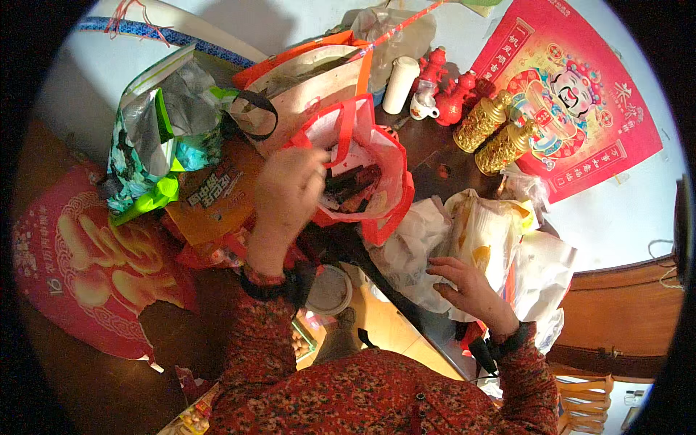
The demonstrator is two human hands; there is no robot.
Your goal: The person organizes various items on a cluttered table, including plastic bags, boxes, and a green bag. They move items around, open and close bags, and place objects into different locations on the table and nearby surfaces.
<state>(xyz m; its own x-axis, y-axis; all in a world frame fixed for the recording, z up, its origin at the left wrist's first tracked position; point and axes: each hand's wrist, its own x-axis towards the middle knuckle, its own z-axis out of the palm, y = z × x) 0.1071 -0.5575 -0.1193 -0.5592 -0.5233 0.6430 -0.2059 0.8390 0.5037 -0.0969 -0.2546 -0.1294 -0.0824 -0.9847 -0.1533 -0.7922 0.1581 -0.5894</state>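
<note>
My left hand (pixel 291 190), blurred, hovers at the left rim of a red-and-white bag (pixel 405 198) with a red handle. Its fingers are curled, and whether they hold anything is hidden. The bag stands with its mouth up, and dark items (pixel 356 187) lie inside. My right hand (pixel 473 293) has its fingers apart over a translucent white plastic bag (pixel 410 234). A clear plastic bag holding a pale ribbed item (pixel 484 228) sits just above that hand. I cannot tell whether the fingertips touch the plastic.
A large paper bag (pixel 310 76) stands behind, beside an opened foil pouch (pixel 187 117). A white cylinder (pixel 401 84), red figurines (pixel 450 100) and gold ornaments (pixel 503 147) line the wall under a red poster (pixel 576 103). A lidded tub (pixel 329 291) sits lower down, near the table edge.
</note>
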